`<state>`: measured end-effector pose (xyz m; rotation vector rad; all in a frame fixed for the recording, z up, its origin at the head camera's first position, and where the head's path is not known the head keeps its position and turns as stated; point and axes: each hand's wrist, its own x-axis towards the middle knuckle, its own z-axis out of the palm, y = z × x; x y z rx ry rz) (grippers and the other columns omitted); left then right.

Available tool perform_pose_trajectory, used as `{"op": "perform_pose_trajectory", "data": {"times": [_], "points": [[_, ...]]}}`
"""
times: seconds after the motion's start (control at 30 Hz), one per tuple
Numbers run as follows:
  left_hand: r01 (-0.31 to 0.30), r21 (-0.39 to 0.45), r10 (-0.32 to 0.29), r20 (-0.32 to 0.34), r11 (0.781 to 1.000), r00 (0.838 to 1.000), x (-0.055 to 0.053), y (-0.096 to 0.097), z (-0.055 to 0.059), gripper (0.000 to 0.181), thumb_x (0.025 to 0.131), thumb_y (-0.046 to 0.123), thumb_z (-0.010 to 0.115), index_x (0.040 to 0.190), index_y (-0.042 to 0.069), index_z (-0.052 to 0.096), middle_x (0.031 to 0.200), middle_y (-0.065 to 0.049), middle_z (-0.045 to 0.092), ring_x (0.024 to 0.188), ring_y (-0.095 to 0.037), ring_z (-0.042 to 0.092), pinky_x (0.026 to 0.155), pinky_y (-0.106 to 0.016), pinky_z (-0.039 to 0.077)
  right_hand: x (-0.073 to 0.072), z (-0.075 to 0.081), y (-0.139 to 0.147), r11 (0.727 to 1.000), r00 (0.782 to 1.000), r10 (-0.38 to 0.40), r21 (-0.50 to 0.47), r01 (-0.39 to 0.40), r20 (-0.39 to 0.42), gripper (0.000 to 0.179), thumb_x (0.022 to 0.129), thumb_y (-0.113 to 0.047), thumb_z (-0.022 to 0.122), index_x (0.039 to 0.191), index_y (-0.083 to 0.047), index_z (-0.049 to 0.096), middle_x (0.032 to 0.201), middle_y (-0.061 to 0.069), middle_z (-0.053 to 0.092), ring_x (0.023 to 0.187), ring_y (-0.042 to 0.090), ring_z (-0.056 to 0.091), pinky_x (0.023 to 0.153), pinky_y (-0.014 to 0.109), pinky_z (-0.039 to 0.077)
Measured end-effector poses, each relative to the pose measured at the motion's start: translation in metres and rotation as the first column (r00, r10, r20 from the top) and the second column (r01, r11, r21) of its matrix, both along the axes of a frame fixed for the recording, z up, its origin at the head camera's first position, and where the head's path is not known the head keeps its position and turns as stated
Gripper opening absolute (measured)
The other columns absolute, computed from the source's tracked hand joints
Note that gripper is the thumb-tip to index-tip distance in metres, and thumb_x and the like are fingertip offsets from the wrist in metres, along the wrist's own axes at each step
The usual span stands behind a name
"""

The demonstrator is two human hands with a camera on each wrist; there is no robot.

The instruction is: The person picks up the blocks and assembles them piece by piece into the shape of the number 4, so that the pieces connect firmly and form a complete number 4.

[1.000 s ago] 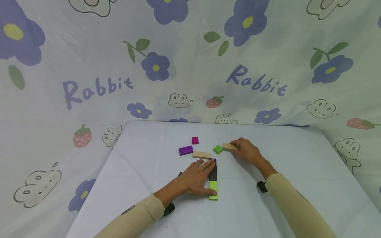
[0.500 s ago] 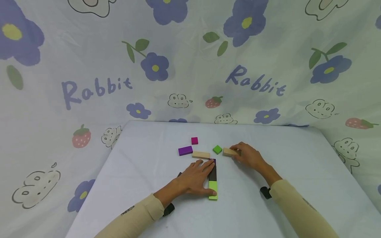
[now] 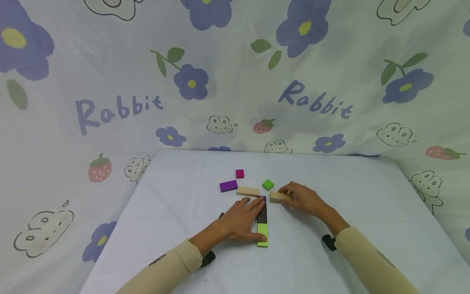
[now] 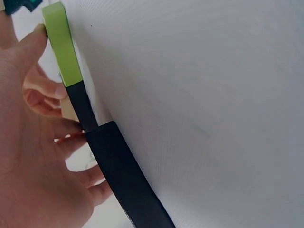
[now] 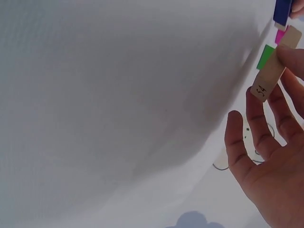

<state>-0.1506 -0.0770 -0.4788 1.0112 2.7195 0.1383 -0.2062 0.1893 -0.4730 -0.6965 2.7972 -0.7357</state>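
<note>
Rabbit-and-flower cloth (image 3: 235,94) hangs behind a white table (image 3: 301,257). On it, the right hand (image 3: 308,200) pinches a wooden block (image 3: 277,197) between thumb and fingertips; the left hand (image 3: 240,220) has its fingers spread, tips resting on the far end of a dark block (image 3: 262,213) and thumb against a lime block (image 3: 262,231). That wooden block sits just right of the dark block's far end, a narrow gap between them, its long axis crosswise to the dark block's. Its right end is in the right hand; across the gap, the left fingertips are the likeliest obstacle. Left of that same far end lies a second wooden block (image 3: 247,191), perhaps touching; I can't tell. Beyond the dark block are a green block (image 3: 268,185), slightly right, and, farther left, a purple block (image 3: 228,186) and a magenta cube (image 3: 240,174).
</note>
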Motion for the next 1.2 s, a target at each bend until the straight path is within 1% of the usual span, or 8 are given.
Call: {"op": "perform_pose_trajectory", "data": {"times": [0.17, 0.3, 0.6, 0.97, 1.2], "points": [[-0.003, 0.004, 0.003, 0.002, 1.0, 1.0, 0.0005, 0.0, 0.0006, 0.104, 0.085, 0.079, 0.054, 0.161, 0.014, 0.026, 0.167, 0.0, 0.021, 0.149, -0.033, 0.028, 0.118, -0.049, 0.03, 0.003, 0.0022, -0.0019, 1.0, 0.999, 0.03, 0.002, -0.03, -0.017, 0.033, 0.089, -0.015, 0.078, 0.122, -0.013, 0.07, 0.108, -0.004, 0.064, 0.102, 0.019, 0.062, 0.088, 0.045, 0.054], [0.0, 0.006, 0.0, 0.004, 1.0, 1.0, 0.0008, -0.0003, 0.0012, 0.104, 0.085, 0.079, 0.054, 0.162, 0.014, 0.026, 0.168, 0.0, 0.021, 0.149, -0.033, 0.027, 0.118, -0.049, 0.029, 0.0044, 0.0037, -0.0046, 0.999, 0.999, 0.04, 0.006, -0.039, -0.014, 0.033, 0.089, -0.015, 0.078, 0.122, -0.013, 0.07, 0.108, -0.004, 0.064, 0.101, 0.019, 0.062, 0.088, 0.044, 0.054], [-0.007, -0.008, 0.007, 0.014, 1.0, 1.0, 0.001, 0.0002, 0.0023, 0.104, 0.085, 0.079, 0.053, 0.162, 0.015, 0.024, 0.168, 0.001, 0.02, 0.149, -0.033, 0.026, 0.119, -0.049, 0.028, 0.0047, 0.0035, -0.0078, 0.999, 0.999, 0.044, 0.017, -0.044, -0.012, 0.033, 0.089, -0.017, 0.079, 0.12, -0.014, 0.071, 0.107, -0.006, 0.064, 0.099, 0.016, 0.061, 0.087, 0.041, 0.053], [-0.01, -0.01, 0.01, 0.006, 1.0, 1.0, 0.0008, 0.0001, 0.0021, 0.105, 0.085, 0.08, 0.053, 0.162, 0.015, 0.024, 0.168, 0.001, 0.02, 0.149, -0.033, 0.027, 0.118, -0.049, 0.029, 0.0038, 0.001, -0.0079, 0.999, 0.998, 0.052, 0.018, -0.051, -0.018, 0.032, 0.089, -0.018, 0.08, 0.12, -0.016, 0.071, 0.106, -0.008, 0.063, 0.099, 0.014, 0.061, 0.085, 0.04, 0.053], [-0.01, -0.007, 0.011, 0.013, 1.0, 1.0, 0.0017, 0.0004, 0.003, 0.105, 0.085, 0.079, 0.054, 0.162, 0.015, 0.023, 0.168, 0.001, 0.02, 0.149, -0.033, 0.026, 0.118, -0.05, 0.029, 0.0039, 0.0002, -0.0084, 0.998, 0.998, 0.057, 0.022, -0.057, -0.018, 0.033, 0.088, -0.018, 0.08, 0.12, -0.015, 0.071, 0.106, -0.007, 0.064, 0.099, 0.015, 0.061, 0.086, 0.041, 0.054]]}}
